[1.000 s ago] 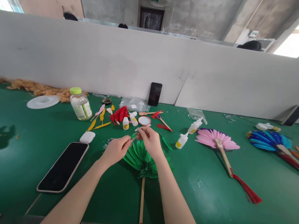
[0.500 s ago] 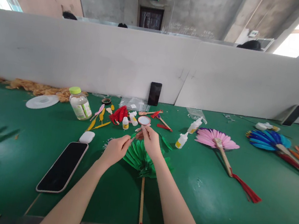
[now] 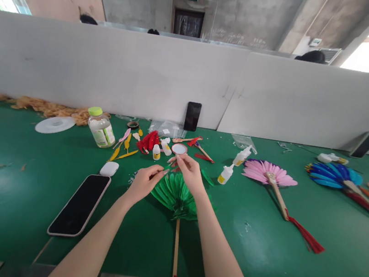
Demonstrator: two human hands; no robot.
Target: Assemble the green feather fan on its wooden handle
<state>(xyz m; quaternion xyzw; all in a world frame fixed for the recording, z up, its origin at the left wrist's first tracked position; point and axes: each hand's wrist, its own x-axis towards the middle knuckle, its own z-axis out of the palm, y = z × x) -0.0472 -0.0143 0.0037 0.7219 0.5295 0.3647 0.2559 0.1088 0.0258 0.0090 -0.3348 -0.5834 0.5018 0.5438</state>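
Observation:
A green feather fan (image 3: pixel 176 195) lies on the green table, its wooden handle toward me. Above its top left part, my left hand (image 3: pixel 145 181) pinches a small green feather (image 3: pixel 166 168) between thumb and fingers. Close beside it on the right, my right hand (image 3: pixel 188 169) is closed at the fingertips, over the fan's upper edge; what it grips is too small to make out. Just beyond the fingers sits a round white lid with a reddish rim (image 3: pixel 179 149). Another green feather (image 3: pixel 207 177) lies right of my right hand.
Left are a large phone (image 3: pixel 80 206), a white case (image 3: pixel 109 169) and a jar (image 3: pixel 100 129). Red feathers (image 3: pixel 149 141) and small bottles (image 3: pixel 156 152) lie beyond my hands. Glue bottles (image 3: pixel 225 174), a pink fan (image 3: pixel 270 173) and a blue fan (image 3: pixel 333 174) are right. A white partition (image 3: pixel 112 67) stands behind.
The fingers of my left hand have shifted slightly and look more extended around the feather. My right hand has moved little. The whole view has shifted slightly.

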